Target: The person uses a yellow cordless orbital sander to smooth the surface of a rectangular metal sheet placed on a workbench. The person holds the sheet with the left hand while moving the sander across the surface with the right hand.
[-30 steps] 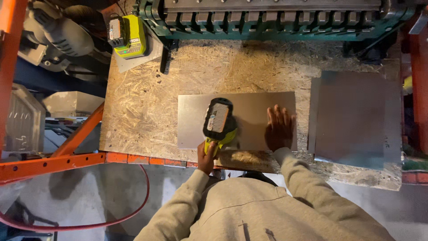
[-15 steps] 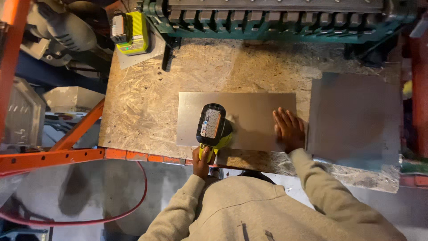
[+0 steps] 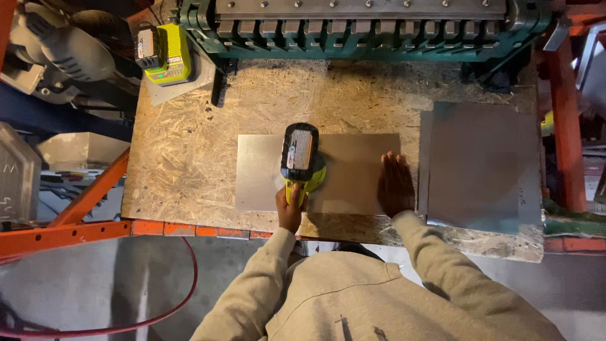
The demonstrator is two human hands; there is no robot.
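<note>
Head view shows 2 metal sheets on the worktop: the left hand grips 1 yellow-green power tool standing on the near sheet. Right hand lies flat and open on that sheet's right edge, beside the second sheet; 1 battery charger sits far left.

One view only, from the head, looking nearly straight down past the chest. Near enough to fill the frame with the bench; floor shows at the bottom edge, a green machine along the top. Left hand and right hand sit low centre. No second view to share ground with.
</note>
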